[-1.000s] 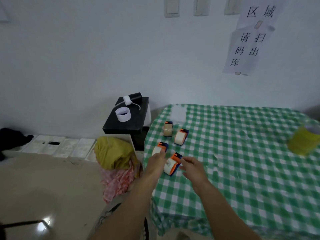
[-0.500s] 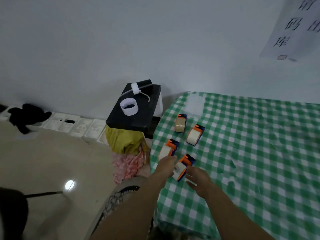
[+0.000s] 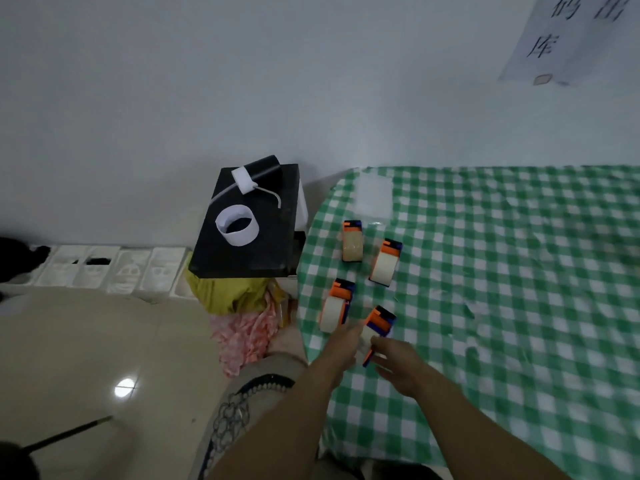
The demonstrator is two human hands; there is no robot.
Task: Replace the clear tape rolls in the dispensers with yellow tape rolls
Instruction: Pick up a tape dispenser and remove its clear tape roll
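Several orange-and-blue tape dispensers with clear tape rolls lie on the green checked tablecloth (image 3: 519, 271) near its left edge. The nearest dispenser (image 3: 377, 323) sits between my two hands. My left hand (image 3: 341, 348) touches its left side and my right hand (image 3: 398, 362) grips its near end. Another dispenser (image 3: 336, 304) lies just left of it, and two more, the far left one (image 3: 352, 240) and the far right one (image 3: 385, 261), lie farther back. No yellow tape roll is in view.
A black stand (image 3: 249, 233) with a white paper ring (image 3: 237, 225) stands left of the table against the wall. Yellow and pink bags (image 3: 239, 306) lie under it. White trays (image 3: 114, 268) line the floor by the wall.
The camera tilted down and left, so the yellow rolls at the far right left the view. Both hands closed in on the nearest dispenser.
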